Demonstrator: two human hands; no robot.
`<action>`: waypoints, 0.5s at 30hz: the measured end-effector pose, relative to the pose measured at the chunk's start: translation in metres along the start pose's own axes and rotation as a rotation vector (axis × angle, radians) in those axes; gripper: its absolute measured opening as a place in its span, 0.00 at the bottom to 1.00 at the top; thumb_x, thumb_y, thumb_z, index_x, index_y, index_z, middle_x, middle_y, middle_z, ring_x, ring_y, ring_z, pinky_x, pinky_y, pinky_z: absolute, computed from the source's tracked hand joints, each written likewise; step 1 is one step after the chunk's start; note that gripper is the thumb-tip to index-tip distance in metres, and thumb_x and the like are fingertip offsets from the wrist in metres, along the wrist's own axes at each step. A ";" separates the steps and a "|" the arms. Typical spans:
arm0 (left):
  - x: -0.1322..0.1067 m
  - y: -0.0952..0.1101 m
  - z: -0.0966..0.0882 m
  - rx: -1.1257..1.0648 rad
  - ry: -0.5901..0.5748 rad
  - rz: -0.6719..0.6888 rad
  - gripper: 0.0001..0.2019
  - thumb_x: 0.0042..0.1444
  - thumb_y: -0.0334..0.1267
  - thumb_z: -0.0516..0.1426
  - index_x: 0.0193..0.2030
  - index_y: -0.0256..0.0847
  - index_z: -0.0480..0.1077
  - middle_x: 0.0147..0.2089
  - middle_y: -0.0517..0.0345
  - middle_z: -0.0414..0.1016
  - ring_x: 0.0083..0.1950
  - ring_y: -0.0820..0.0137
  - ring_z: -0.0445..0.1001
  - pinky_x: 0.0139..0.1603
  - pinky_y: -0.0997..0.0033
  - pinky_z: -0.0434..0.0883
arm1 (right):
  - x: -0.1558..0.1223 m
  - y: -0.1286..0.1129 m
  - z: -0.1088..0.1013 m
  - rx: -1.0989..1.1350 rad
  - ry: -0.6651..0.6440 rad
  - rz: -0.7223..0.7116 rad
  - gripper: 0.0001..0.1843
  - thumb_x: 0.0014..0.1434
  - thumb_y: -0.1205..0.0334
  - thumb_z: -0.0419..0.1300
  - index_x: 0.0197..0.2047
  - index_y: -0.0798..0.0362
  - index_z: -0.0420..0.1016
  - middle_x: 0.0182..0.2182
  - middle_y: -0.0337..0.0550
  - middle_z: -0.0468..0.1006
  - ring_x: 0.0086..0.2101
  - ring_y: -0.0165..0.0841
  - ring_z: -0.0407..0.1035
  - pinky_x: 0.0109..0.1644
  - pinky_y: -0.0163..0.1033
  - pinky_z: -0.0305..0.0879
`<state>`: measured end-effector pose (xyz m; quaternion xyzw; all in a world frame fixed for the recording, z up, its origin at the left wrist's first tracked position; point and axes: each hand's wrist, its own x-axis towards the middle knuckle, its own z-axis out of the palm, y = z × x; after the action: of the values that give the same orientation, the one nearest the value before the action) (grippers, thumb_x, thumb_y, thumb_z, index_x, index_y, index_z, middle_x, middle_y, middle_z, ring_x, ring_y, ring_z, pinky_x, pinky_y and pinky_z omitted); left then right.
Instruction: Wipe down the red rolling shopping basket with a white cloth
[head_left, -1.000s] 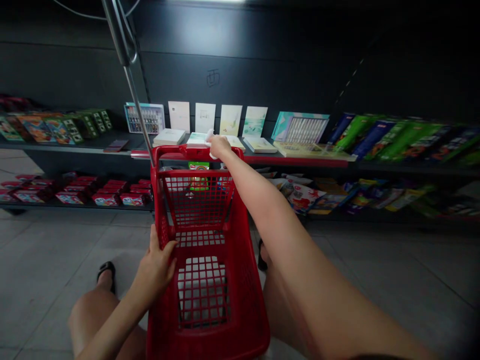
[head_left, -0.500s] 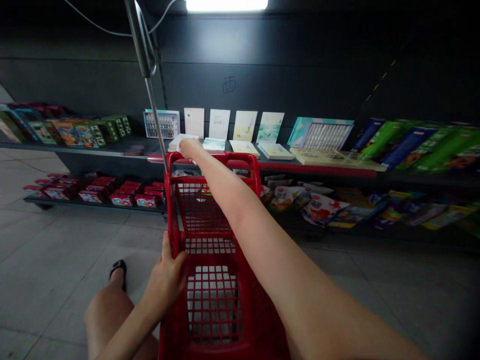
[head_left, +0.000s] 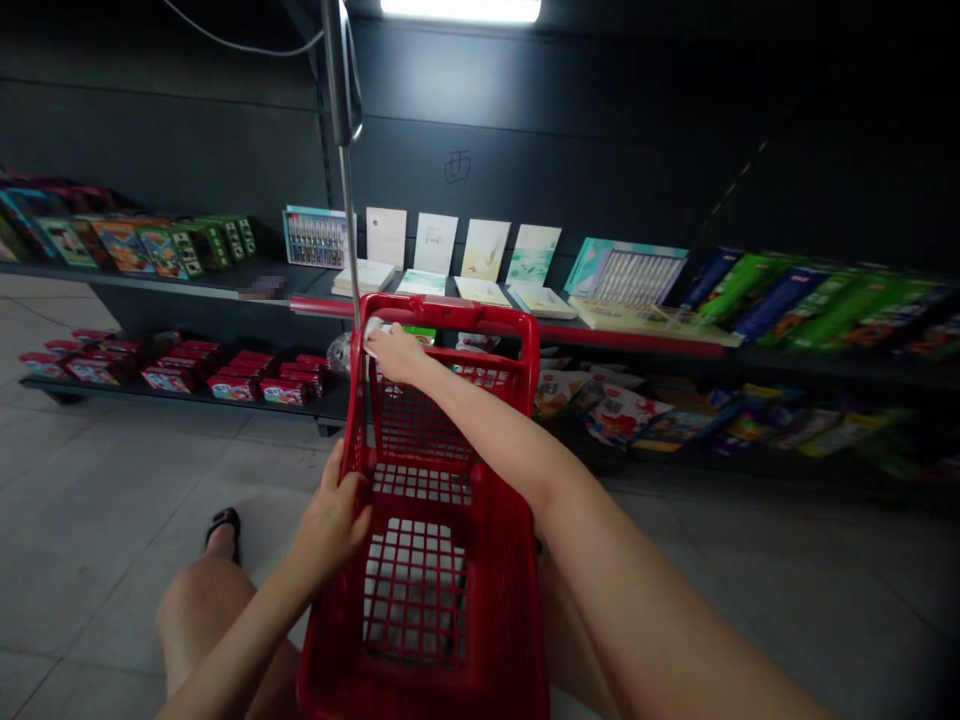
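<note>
A red plastic shopping basket (head_left: 517, 400) with a grid floor stands on the tiled floor between my knees. My left hand (head_left: 330, 520) is closed over its near left rim. My right arm stretches across the basket, and my right hand (head_left: 394, 352) presses a small white cloth (head_left: 373, 332) against the far left corner of the rim, fingers closed on it. A metal pull handle (head_left: 346, 190) rises from that far left corner. The basket holds nothing that I can see.
Dark store shelves run behind the basket: white booklets and cards (head_left: 450, 250) in the middle, green and red boxes (head_left: 172, 245) at left, blue and green packs (head_left: 787, 290) at right. Red boxes (head_left: 247, 372) and bags (head_left: 637, 412) fill the lower shelf. Grey floor tiles (head_left: 97, 480) lie at left.
My right hand with the cloth slid left along the far rim and then down onto its left corner. My left hand stayed on the near rim. The view shifted.
</note>
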<state>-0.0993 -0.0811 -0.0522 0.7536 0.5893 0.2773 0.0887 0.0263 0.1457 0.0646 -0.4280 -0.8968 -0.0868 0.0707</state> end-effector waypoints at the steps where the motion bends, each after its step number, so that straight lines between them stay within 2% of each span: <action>1: 0.001 -0.003 0.004 -0.003 0.012 0.010 0.10 0.55 0.30 0.52 0.44 0.36 0.67 0.74 0.36 0.36 0.72 0.51 0.49 0.67 0.51 0.60 | -0.013 0.002 0.006 -0.039 0.040 -0.027 0.21 0.62 0.71 0.47 0.55 0.55 0.70 0.56 0.51 0.69 0.53 0.46 0.61 0.52 0.48 0.65; 3: 0.003 -0.007 0.009 -0.009 0.027 0.001 0.12 0.54 0.29 0.52 0.46 0.34 0.68 0.73 0.34 0.39 0.72 0.51 0.47 0.68 0.50 0.59 | -0.038 0.010 0.015 -0.097 0.098 -0.055 0.23 0.63 0.71 0.44 0.58 0.52 0.68 0.57 0.49 0.68 0.52 0.46 0.58 0.51 0.49 0.64; 5: 0.006 -0.009 0.013 -0.028 0.045 -0.018 0.18 0.53 0.28 0.51 0.52 0.33 0.66 0.72 0.33 0.45 0.72 0.51 0.48 0.68 0.48 0.58 | -0.058 0.026 0.017 -0.113 0.106 -0.048 0.25 0.63 0.71 0.43 0.61 0.52 0.65 0.59 0.48 0.66 0.52 0.44 0.57 0.52 0.48 0.62; 8: 0.009 -0.011 0.014 -0.103 0.063 -0.037 0.33 0.52 0.27 0.49 0.67 0.32 0.51 0.70 0.34 0.53 0.71 0.55 0.53 0.67 0.49 0.59 | -0.086 0.056 0.012 -0.106 0.084 0.021 0.25 0.63 0.69 0.46 0.62 0.54 0.64 0.59 0.51 0.66 0.51 0.44 0.58 0.54 0.48 0.60; 10: 0.011 -0.012 0.012 -0.141 0.037 -0.082 0.38 0.51 0.28 0.47 0.70 0.28 0.42 0.68 0.34 0.57 0.68 0.57 0.59 0.66 0.51 0.61 | -0.105 0.074 0.006 -0.102 0.047 0.102 0.24 0.63 0.69 0.47 0.61 0.54 0.65 0.57 0.52 0.67 0.51 0.44 0.58 0.54 0.48 0.59; 12: 0.014 -0.011 0.009 -0.165 -0.013 -0.121 0.36 0.51 0.30 0.47 0.69 0.28 0.47 0.65 0.36 0.63 0.65 0.58 0.64 0.65 0.54 0.63 | -0.124 0.086 0.002 -0.117 0.023 0.213 0.22 0.62 0.69 0.47 0.58 0.56 0.68 0.55 0.55 0.69 0.50 0.45 0.59 0.54 0.48 0.59; 15: 0.017 -0.010 0.004 -0.222 -0.077 -0.118 0.31 0.51 0.32 0.46 0.64 0.34 0.59 0.60 0.47 0.72 0.61 0.61 0.70 0.63 0.60 0.65 | -0.143 0.089 -0.001 -0.140 0.015 0.393 0.20 0.61 0.69 0.48 0.54 0.62 0.71 0.51 0.60 0.70 0.50 0.49 0.61 0.51 0.49 0.61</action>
<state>-0.1028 -0.0611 -0.0549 0.7135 0.5943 0.3060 0.2100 0.1853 0.0923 0.0454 -0.5979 -0.7873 -0.1365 0.0632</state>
